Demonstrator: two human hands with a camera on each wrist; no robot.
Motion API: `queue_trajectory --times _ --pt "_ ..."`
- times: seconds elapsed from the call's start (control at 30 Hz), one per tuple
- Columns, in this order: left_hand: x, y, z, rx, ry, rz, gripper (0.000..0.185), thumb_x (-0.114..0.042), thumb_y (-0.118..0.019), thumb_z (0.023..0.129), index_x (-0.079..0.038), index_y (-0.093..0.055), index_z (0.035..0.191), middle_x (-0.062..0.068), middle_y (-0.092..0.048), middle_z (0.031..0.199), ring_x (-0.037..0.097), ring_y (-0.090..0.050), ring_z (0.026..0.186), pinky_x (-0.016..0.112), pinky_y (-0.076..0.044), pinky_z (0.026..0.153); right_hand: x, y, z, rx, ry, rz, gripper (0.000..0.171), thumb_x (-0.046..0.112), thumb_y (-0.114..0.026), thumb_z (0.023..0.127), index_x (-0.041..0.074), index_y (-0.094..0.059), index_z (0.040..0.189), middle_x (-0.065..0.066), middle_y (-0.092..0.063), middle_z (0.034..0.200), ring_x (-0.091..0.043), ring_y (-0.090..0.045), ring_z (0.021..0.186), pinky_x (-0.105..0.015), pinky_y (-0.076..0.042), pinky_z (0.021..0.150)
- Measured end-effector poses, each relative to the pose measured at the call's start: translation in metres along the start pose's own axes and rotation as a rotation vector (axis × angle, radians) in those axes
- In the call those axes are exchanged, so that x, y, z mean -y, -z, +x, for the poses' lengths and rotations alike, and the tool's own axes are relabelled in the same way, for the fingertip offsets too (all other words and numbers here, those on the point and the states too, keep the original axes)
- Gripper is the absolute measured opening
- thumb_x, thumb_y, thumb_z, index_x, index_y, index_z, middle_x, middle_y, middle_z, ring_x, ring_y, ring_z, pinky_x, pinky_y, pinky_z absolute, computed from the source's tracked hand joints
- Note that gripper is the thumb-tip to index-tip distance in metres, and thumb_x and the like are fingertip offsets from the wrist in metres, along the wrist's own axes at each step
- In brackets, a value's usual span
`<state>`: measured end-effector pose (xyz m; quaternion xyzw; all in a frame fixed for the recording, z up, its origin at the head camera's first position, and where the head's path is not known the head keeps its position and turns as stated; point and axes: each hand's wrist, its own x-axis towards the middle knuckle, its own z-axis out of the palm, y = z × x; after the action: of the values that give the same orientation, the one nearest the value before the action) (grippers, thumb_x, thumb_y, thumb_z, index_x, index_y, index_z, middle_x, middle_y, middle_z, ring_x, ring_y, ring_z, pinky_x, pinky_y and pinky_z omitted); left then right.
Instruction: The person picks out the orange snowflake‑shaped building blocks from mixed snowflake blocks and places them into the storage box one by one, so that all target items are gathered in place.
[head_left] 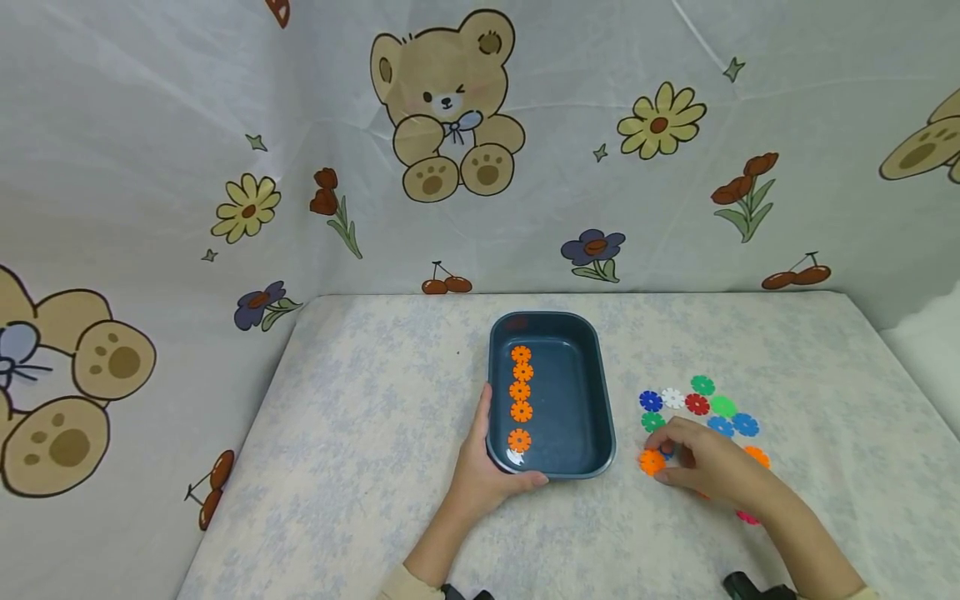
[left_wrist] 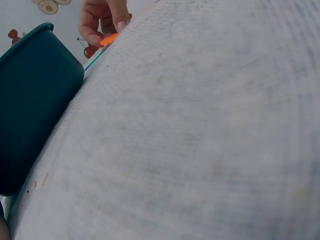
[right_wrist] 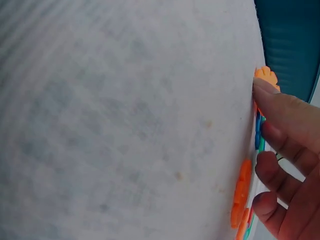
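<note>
A dark blue rectangular tray (head_left: 572,400) lies on the table, with a column of several orange flower-shaped plastic discs (head_left: 521,390) along its left side. My left hand (head_left: 486,471) grips the tray's near left corner, its thumb along the front wall and fingers against the left wall. Right of the tray, my right hand (head_left: 701,458) pinches an orange notched disc (head_left: 651,462) between thumb and forefinger. In the right wrist view the thumb partly covers this disc (right_wrist: 266,76). Whether it touches the table is hard to tell.
Loose discs lie around my right hand: blue (head_left: 651,401), white (head_left: 673,398), red (head_left: 697,404), green (head_left: 702,384) and others, some partly covered by the hand. A patterned cloth (head_left: 540,225) hangs behind the table (head_left: 360,417).
</note>
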<state>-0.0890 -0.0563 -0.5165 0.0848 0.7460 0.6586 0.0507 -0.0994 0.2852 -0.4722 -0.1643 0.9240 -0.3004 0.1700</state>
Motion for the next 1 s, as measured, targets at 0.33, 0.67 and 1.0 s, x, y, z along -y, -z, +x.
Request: queue_trajectory --times 0.33,0.67,1.0 --pt "-0.001 0.0 0.0 0.0 0.003 0.006 0.133 -0.032 -0.095 0.063 -0.038 -0.003 0.159 -0.009 -0.018 0.166 0.017 -0.023 0.152 0.054 -0.027 0.118 -0.007 0.001 -0.002 0.016 0.026 0.156 0.019 0.023 -0.075 0.089 0.024 -0.066 0.105 0.003 -0.058 0.087 -0.009 -0.053 0.068 -0.021 -0.045 0.059" --pt "0.0 0.0 0.0 0.008 -0.008 -0.003 0.135 -0.03 -0.095 0.063 -0.031 -0.002 0.161 -0.007 -0.016 0.167 0.018 -0.022 0.152 0.055 -0.026 0.119 -0.007 0.013 0.009 -0.01 -0.072 0.302 0.023 0.019 -0.067 0.095 0.013 -0.068 0.117 -0.007 -0.062 0.098 -0.016 -0.058 0.076 -0.024 -0.05 0.061" --pt "0.0 0.0 0.0 0.002 -0.001 0.004 0.134 -0.031 -0.095 0.063 -0.036 -0.002 0.16 -0.007 -0.017 0.167 0.017 -0.022 0.152 0.054 -0.028 0.118 0.013 0.048 0.055 -0.109 0.004 0.201 0.025 0.023 -0.063 0.098 0.017 -0.069 0.122 -0.004 -0.069 0.11 -0.015 -0.061 0.096 -0.022 -0.054 0.078"
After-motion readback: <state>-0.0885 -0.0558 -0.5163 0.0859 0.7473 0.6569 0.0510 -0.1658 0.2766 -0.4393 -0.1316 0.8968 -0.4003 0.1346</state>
